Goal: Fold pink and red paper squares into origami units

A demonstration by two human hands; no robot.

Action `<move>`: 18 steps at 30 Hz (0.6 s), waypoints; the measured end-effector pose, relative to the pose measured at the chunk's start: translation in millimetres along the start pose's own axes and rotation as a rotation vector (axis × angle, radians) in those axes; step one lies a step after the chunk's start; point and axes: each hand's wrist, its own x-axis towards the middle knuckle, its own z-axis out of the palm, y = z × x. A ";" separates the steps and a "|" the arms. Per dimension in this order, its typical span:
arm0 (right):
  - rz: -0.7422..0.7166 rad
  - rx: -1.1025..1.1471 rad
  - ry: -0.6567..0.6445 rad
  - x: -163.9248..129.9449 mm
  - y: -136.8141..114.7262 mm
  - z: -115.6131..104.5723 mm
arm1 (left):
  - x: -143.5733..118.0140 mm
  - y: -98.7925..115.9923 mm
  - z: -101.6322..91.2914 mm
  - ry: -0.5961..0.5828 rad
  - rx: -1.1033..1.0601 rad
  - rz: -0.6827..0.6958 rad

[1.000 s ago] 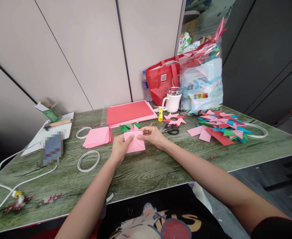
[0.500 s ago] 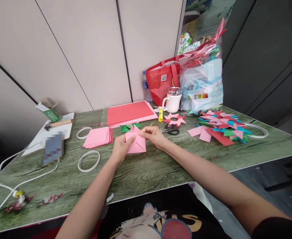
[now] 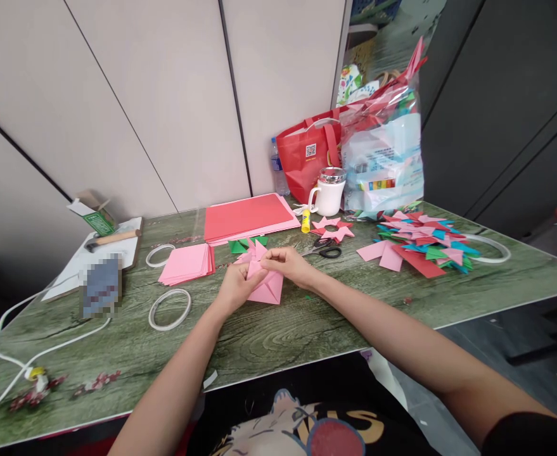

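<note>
Between my two hands is a pink sheet of origami paper (image 3: 267, 290), marked with creases and partly folded. My left hand (image 3: 238, 283) pinches its left side, thumb on top. On its upper edge, the thumb and fingers of my right hand (image 3: 290, 265) are pressed together. Just behind the hands lie folded green paper (image 3: 240, 246) and a pink folded piece (image 3: 254, 251), partly hidden. Left of them is a stack of pink paper squares (image 3: 185, 263). Black-handled scissors (image 3: 329, 252) rest right of my right hand.
Large red sheets (image 3: 244, 217) lie at the back. A white mug (image 3: 329, 195), glue stick (image 3: 305, 221) and star-shaped paper ring (image 3: 332, 229) stand or lie nearby. Folded paper pieces (image 3: 421, 234) are heaped right. Tape rolls (image 3: 170, 309), a hammer (image 3: 114, 238) and a cable (image 3: 64, 342) are left.
The pink paper has moved slightly toward me and turned in my hands. My left hand has shifted a little to the right, and my right hand has its fingers further over the upper edge.
</note>
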 end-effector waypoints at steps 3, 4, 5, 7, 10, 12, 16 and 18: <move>-0.028 -0.024 0.001 -0.2 -0.4 1.0 | 0.0 -0.1 -0.3 -0.030 0.007 0.009; -0.041 -0.034 -0.004 -0.5 -0.8 1.6 | 0.0 0.0 -0.3 -0.038 0.013 0.011; -0.052 -0.044 -0.007 -0.9 -1.2 2.2 | 0.0 0.2 -0.3 -0.044 0.017 0.014; -0.071 -0.057 -0.011 -1.9 -2.5 3.4 | 0.0 1.0 0.3 -0.052 0.008 0.012; -0.087 -0.061 -0.021 -3.6 -5.0 4.6 | -0.5 1.7 2.3 -0.077 -0.017 0.001; -0.093 -0.061 -0.039 -4.6 -7.0 4.6 | -1.1 1.1 3.8 -0.092 -0.010 0.004; -0.119 -0.077 -0.070 -5.3 -9.9 3.3 | -2.5 -0.7 5.0 -0.108 0.011 0.009; -0.124 -0.082 -0.079 -5.1 -10.4 2.6 | -2.8 -0.6 4.8 -0.113 0.015 0.003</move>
